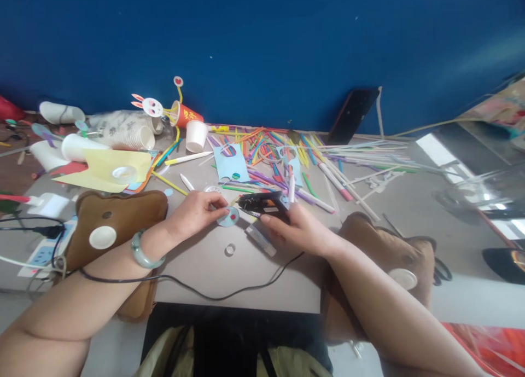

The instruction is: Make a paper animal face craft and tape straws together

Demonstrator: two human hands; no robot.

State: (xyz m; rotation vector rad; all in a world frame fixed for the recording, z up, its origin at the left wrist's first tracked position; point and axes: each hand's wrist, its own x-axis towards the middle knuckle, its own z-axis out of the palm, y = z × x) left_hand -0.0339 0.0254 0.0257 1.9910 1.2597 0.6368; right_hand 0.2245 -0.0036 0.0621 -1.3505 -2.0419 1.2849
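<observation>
My left hand (200, 217), with a pale green bangle (146, 250) on its wrist, pinches a light blue paper disc (228, 217) with a red spot on it. In my right hand (297, 226) is a black hot glue gun (262, 203), its nozzle pointing left just above the disc. A black cord (192, 292) runs from it to the left across the table. Below the hands lie a small clear ring (230, 249) and a clear rectangular piece (261, 240). Whether glue is on the disc, I cannot tell.
Coloured straws (283, 152) cover the back of the table. Cut light blue sheets (230, 172), yellow paper (106, 169), paper cups (197, 135) and a rabbit figure (152, 107) lie around. A phone (353, 116) leans on the blue wall. Brown cushions (123, 215) flank both arms; a power strip (45, 254) sits left.
</observation>
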